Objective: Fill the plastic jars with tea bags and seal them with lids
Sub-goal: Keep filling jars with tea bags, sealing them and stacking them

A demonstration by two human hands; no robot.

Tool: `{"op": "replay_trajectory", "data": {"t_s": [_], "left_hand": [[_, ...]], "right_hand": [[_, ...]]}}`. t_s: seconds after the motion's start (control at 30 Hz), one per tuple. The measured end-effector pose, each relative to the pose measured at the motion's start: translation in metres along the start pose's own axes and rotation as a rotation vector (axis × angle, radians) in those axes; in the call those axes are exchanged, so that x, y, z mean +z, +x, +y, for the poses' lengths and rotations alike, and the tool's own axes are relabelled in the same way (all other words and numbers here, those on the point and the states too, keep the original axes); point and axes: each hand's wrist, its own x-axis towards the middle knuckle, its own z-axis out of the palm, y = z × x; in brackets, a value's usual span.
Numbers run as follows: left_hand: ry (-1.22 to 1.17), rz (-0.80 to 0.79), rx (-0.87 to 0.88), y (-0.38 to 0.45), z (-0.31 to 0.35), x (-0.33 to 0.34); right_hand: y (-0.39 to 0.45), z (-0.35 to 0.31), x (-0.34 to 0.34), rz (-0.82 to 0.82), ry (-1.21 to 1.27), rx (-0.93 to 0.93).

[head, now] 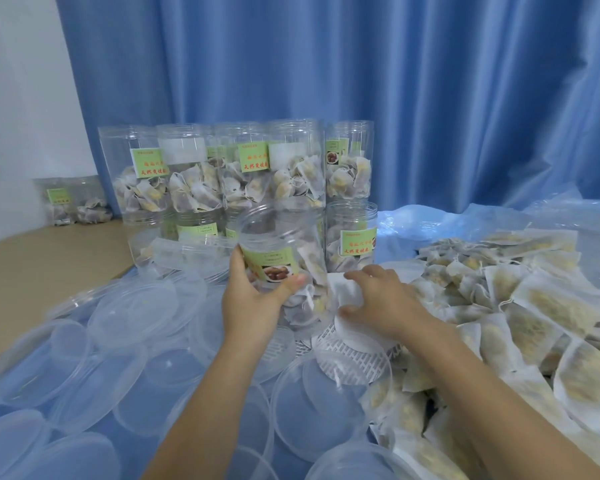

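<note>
My left hand (253, 299) grips a clear plastic jar (278, 244) with a green label, tilted with its open mouth up and away from me. Several tea bags lie in its lower part. My right hand (378, 299) sits just right of the jar and pinches a white tea bag (343, 289) over a white paper disc (357, 336). A big heap of tea bags (520, 306) covers the right side. Clear lids (132, 310) lie scattered at the left and front.
Filled, labelled jars (222, 174) stand stacked in two rows behind the held jar, in front of a blue curtain (361, 64). Two more jars (73, 200) stand at the far left by the wall. A blue sheet (153, 445) covers the work surface.
</note>
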Motion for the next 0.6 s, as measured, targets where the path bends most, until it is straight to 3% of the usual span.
{"op": "replay_trajectory", "data": {"t_s": [0.17, 0.27, 0.43, 0.6], "left_hand": [[-0.285, 0.159, 0.032, 0.006, 0.005, -0.009], [-0.314, 0.143, 0.045, 0.008, 0.004, -0.012], [-0.249, 0.000, 0.049, 0.003, 0.003, -0.006], [-0.159, -0.085, 0.071, -0.004, 0.007, 0.002]], "right_hand": [[0.012, -0.020, -0.002, -0.021, 0.024, -0.143], [0.010, -0.027, -0.006, -0.069, -0.064, -0.125], [-0.008, -0.018, -0.026, -0.078, -0.427, 0.100], [-0.028, -0.001, -0.036, -0.266, -0.411, 0.341]]}}
